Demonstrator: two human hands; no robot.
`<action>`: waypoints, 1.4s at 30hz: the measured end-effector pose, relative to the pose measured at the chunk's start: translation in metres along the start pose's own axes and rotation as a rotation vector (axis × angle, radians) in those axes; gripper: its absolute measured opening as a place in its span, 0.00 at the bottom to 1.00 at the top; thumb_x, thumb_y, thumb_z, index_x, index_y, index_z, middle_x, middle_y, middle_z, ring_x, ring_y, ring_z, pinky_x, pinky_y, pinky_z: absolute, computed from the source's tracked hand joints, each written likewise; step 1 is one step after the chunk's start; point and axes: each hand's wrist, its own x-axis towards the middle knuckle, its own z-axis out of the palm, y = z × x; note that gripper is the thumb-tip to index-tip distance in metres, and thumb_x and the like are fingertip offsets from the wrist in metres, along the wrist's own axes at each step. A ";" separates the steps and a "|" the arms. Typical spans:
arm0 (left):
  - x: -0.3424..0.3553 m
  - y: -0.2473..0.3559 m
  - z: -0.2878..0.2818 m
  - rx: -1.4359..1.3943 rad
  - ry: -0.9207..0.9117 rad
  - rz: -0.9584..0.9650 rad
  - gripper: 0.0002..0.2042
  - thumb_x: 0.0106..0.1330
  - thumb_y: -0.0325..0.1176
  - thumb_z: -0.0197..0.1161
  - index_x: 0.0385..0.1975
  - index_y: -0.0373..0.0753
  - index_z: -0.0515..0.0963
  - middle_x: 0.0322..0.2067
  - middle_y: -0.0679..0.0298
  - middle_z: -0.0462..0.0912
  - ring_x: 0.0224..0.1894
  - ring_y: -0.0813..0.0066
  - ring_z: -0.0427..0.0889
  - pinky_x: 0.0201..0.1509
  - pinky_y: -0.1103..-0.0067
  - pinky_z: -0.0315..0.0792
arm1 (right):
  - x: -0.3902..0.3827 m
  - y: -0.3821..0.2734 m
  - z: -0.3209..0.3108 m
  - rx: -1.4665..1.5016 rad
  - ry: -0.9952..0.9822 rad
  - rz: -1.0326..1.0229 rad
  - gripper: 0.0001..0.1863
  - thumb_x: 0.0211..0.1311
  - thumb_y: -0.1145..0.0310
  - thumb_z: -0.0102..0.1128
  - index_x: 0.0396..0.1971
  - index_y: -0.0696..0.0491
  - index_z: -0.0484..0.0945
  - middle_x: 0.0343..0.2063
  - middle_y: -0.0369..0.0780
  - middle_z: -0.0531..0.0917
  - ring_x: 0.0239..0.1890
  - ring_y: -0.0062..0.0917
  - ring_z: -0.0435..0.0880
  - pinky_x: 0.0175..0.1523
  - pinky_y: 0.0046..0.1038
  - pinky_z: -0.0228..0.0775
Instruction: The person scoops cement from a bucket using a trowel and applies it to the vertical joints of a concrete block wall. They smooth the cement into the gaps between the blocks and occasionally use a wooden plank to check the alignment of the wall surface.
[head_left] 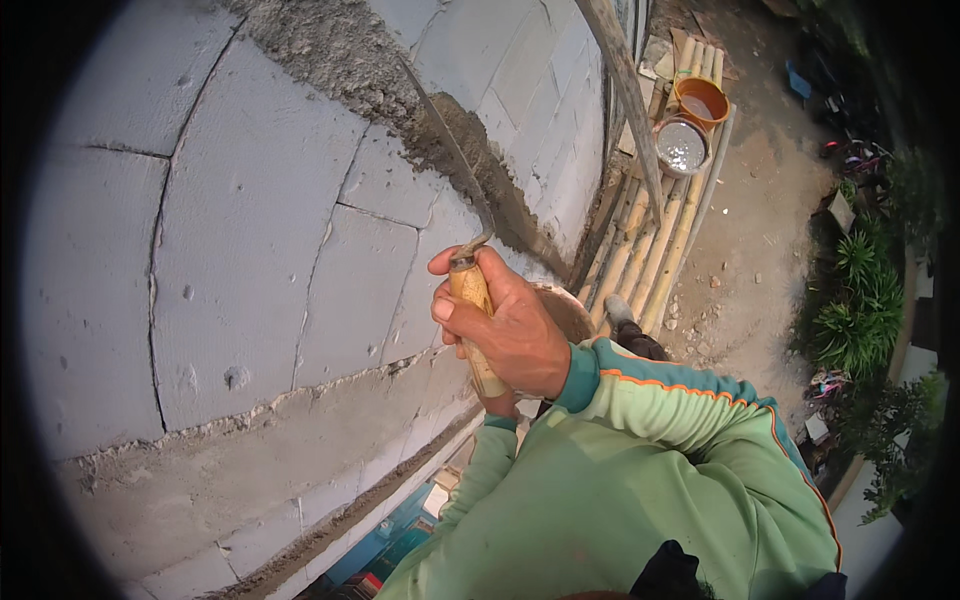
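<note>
My right hand (515,330) is wrapped round the yellowish wooden handle of a trowel (475,330). Its long metal blade, seen nearly edge-on, slants up and left against the wall. There it lies along a band of wet grey mortar (455,130) on the pale block wall (240,230). Below and behind the right hand, only the wrist of my left hand (502,404) shows; its fingers are hidden. Just beyond the right hand is a brownish round container (562,305), mostly covered by that hand and sleeve.
Bamboo poles (640,245) form a platform at the right, bearing an orange bucket (702,100) and a pail of greyish liquid (682,147). A slanted wooden post (630,90) stands before them. My shoe (618,308) rests on the poles. Green plants (860,290) grow far right.
</note>
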 end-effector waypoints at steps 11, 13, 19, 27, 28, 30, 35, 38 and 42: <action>-0.009 0.055 0.054 0.260 -0.082 0.286 0.29 0.54 0.18 0.60 0.60 0.36 0.68 0.48 0.54 0.78 0.49 0.64 0.80 0.56 0.72 0.73 | -0.038 0.207 -0.276 -1.602 -0.095 0.549 0.17 0.64 0.58 0.60 0.43 0.57 0.83 0.34 0.51 0.87 0.40 0.48 0.87 0.45 0.45 0.80; -0.008 0.075 0.063 0.290 -0.143 0.345 0.30 0.54 0.17 0.59 0.61 0.36 0.67 0.48 0.55 0.77 0.48 0.66 0.79 0.55 0.73 0.73 | -0.042 0.231 -0.278 -1.799 -0.639 0.343 0.18 0.66 0.55 0.57 0.36 0.54 0.86 0.24 0.44 0.87 0.29 0.40 0.88 0.37 0.40 0.82; -0.001 0.087 0.060 0.046 -0.163 0.243 0.26 0.55 0.17 0.58 0.58 0.36 0.67 0.42 0.61 0.77 0.39 0.74 0.77 0.43 0.77 0.74 | -0.073 0.148 -0.247 -0.529 -0.167 1.063 0.20 0.70 0.48 0.60 0.37 0.53 0.81 0.15 0.33 0.74 0.16 0.18 0.76 0.18 0.26 0.71; 0.018 0.036 0.053 -0.259 -0.003 -0.167 0.25 0.54 0.17 0.61 0.53 0.40 0.65 0.36 0.59 0.76 0.33 0.71 0.78 0.33 0.72 0.75 | -0.082 0.109 -0.212 0.124 -0.060 0.826 0.09 0.72 0.64 0.58 0.43 0.55 0.76 0.23 0.33 0.75 0.17 0.17 0.75 0.18 0.22 0.70; 0.018 0.032 0.047 -0.243 0.027 -0.198 0.25 0.54 0.17 0.61 0.53 0.40 0.65 0.35 0.59 0.76 0.33 0.71 0.78 0.32 0.72 0.75 | -0.086 0.099 -0.203 0.223 -0.061 0.735 0.11 0.72 0.66 0.59 0.47 0.56 0.76 0.25 0.34 0.75 0.18 0.17 0.76 0.20 0.22 0.72; 0.025 0.011 0.040 -0.267 0.083 -0.243 0.28 0.57 0.17 0.61 0.58 0.42 0.65 0.38 0.56 0.76 0.31 0.67 0.80 0.23 0.69 0.78 | -0.087 0.067 -0.181 0.399 -0.028 0.603 0.16 0.71 0.68 0.59 0.55 0.57 0.73 0.31 0.36 0.74 0.22 0.18 0.78 0.22 0.23 0.74; 0.022 -0.018 0.012 -0.140 0.172 -0.192 0.23 0.54 0.19 0.63 0.50 0.41 0.66 0.35 0.57 0.77 0.33 0.63 0.80 0.33 0.67 0.77 | -0.075 0.004 -0.130 0.673 0.097 -0.078 0.26 0.75 0.62 0.52 0.65 0.58 0.60 0.34 0.40 0.74 0.23 0.22 0.75 0.25 0.25 0.74; 0.015 -0.048 -0.019 0.002 0.208 -0.048 0.23 0.53 0.19 0.63 0.49 0.42 0.65 0.35 0.56 0.77 0.33 0.63 0.80 0.33 0.66 0.76 | -0.053 -0.009 -0.109 0.453 0.216 -0.571 0.30 0.73 0.63 0.54 0.68 0.56 0.56 0.35 0.41 0.74 0.25 0.23 0.76 0.28 0.26 0.76; 0.013 -0.111 -0.079 0.084 0.277 -0.114 0.25 0.54 0.17 0.63 0.50 0.44 0.65 0.35 0.55 0.78 0.31 0.63 0.80 0.32 0.67 0.76 | -0.009 -0.004 -0.098 0.210 0.458 -1.015 0.30 0.71 0.67 0.56 0.68 0.51 0.55 0.35 0.41 0.75 0.32 0.24 0.76 0.38 0.28 0.76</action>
